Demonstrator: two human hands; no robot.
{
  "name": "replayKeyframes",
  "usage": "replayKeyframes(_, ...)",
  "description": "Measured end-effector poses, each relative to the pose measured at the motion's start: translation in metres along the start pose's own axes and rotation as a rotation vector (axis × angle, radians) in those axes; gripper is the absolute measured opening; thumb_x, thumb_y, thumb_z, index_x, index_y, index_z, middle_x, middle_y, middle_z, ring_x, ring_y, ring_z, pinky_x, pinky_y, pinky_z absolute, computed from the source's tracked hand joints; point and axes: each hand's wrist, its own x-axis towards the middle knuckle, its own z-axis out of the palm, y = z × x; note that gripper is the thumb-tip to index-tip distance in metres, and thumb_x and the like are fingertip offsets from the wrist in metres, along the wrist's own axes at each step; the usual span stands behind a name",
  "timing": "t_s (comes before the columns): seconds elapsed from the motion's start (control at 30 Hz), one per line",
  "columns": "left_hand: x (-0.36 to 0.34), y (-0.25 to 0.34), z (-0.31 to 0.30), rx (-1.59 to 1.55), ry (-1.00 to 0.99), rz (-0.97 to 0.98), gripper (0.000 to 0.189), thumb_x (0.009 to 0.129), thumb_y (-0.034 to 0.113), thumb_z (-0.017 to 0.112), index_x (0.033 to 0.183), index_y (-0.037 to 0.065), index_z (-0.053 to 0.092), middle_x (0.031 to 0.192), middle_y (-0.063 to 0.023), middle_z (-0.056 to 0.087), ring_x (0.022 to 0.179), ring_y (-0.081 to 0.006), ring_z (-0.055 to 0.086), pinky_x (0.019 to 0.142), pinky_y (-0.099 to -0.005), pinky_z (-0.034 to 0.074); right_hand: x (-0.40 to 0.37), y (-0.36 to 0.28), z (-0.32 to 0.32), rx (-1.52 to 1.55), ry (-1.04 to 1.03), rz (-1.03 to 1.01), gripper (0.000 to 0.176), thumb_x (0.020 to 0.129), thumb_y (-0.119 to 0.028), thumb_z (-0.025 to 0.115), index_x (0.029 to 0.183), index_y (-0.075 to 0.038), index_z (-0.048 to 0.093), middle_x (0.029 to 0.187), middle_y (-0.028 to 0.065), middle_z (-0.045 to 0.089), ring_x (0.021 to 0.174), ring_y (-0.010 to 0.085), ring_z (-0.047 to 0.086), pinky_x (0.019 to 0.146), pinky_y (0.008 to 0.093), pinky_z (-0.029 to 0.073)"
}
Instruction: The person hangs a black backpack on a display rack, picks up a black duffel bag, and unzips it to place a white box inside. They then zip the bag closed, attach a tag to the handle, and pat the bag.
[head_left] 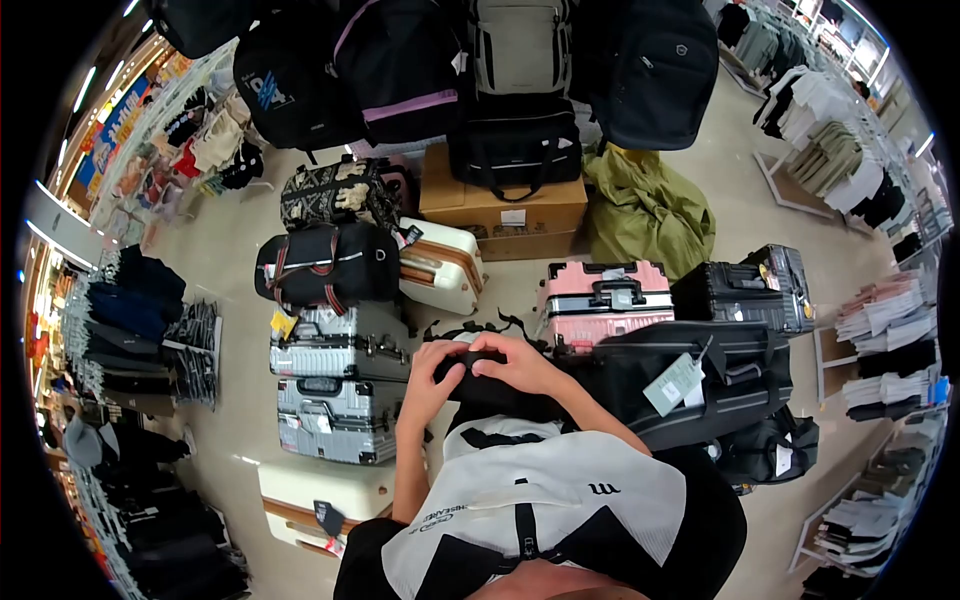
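Close together in the middle of the head view, my left hand (pixel 434 378) and my right hand (pixel 518 368) are both curled round a black fabric item (pixel 482 362), thumbs pointing toward each other. Its kind I cannot tell, as my fingers cover much of it. Black straps spread on the floor side just beyond my fingertips. Below my hands, against my body, is a white and black backpack (pixel 560 480) with a white grab handle and a buckled strap. A black duffel bag (pixel 690 385) with a paper tag lies right of my right forearm.
Silver suitcases (pixel 335 415) and a cream suitcase (pixel 330 490) stand at left. A pink suitcase (pixel 610 300) and a black suitcase (pixel 740 295) stand ahead right. Backpacks (pixel 400 70) hang at the top, above a cardboard box (pixel 500 215) and green cloth (pixel 650 210). Clothes racks line both sides.
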Motion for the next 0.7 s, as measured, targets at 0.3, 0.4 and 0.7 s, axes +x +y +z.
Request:
replayKeyframes(0.3, 0.158, -0.044, -0.065, -0.141, -0.365, -0.027, 0.023, 0.082, 0.012, 0.063, 0.100, 0.001, 0.055, 0.089, -0.0102, 0.054, 0.081, -0.0224, 0.053, 0.077, -0.0306, 0.045, 0.127, 0.003, -0.047, -0.010, 0.077, 0.018, 0.017, 0.093, -0.010, 0.059, 0.107, -0.003, 0.052, 0.095, -0.0002, 0.054, 0.091, 0.0084, 0.050, 0.084, 0.0251, 0.043)
replayKeyframes(0.4, 0.203, -0.053, -0.069, -0.224, -0.300, 0.064, 0.019, 0.084, 0.011, 0.062, 0.097, 0.001, 0.054, 0.087, -0.0107, 0.054, 0.079, -0.0216, 0.053, 0.075, -0.0297, 0.045, 0.160, -0.024, -0.061, -0.225, 0.175, 0.059, 0.023, 0.090, -0.011, 0.062, 0.110, -0.004, 0.053, 0.103, 0.0048, 0.055, 0.098, 0.0153, 0.053, 0.090, 0.0286, 0.043)
replayKeyframes(0.7, 0.320, -0.014, -0.078, -0.652, -0.374, -0.004, 0.013, 0.091, 0.005, 0.058, 0.099, 0.003, 0.048, 0.084, 0.0022, 0.048, 0.079, -0.0057, 0.045, 0.071, -0.0209, 0.041, 0.232, -0.102, -0.110, -0.707, 0.487, -0.088, 0.039, 0.081, -0.007, 0.064, 0.118, -0.005, 0.051, 0.101, 0.0117, 0.061, 0.094, 0.0221, 0.061, 0.084, 0.0318, 0.048)
